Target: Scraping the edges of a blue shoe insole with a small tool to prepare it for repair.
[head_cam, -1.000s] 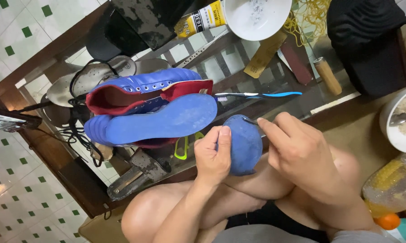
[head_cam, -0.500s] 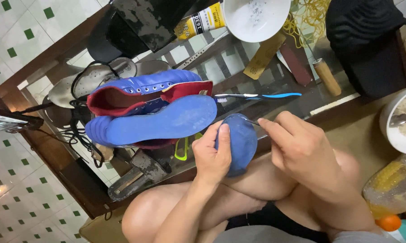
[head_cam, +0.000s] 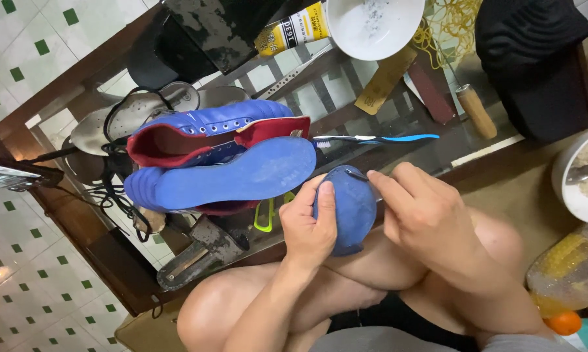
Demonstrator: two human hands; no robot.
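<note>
Step in hand: judged from the grip, work on the rim of a rounded blue pad [head_cam: 354, 212], steadied by one hand and picked at by the other
Left hand [head_cam: 309, 229]: closed around the pad's left side, thumb lying up along its face
Right hand [head_cam: 427, 218]: closed in a pinch, fingertips [head_cam: 374, 177] at the pad's upper right rim; a small dark bit sits there, too small to tell what it is
Where the pad is: held above the knees, just off the near edge of the glass table [head_cam: 437, 146], touching neither
Next move calls for: a firm left grip so the pad does not turn, and fine fingertip work kept to the rim
Edges: the blue insole [head_cam: 242, 177] lies on the blue shoe with red lining [head_cam: 209, 127], its rounded end just beside the left hand; a toothbrush [head_cam: 385, 138] lies just beyond the pad
Open room: little to the left, where the shoe crowds in; more bare glass to the right, toward the wooden-handled tool [head_cam: 476, 111]; free space near the lap
Risk: a left elbow swing could nudge the insole off the shoe
</note>
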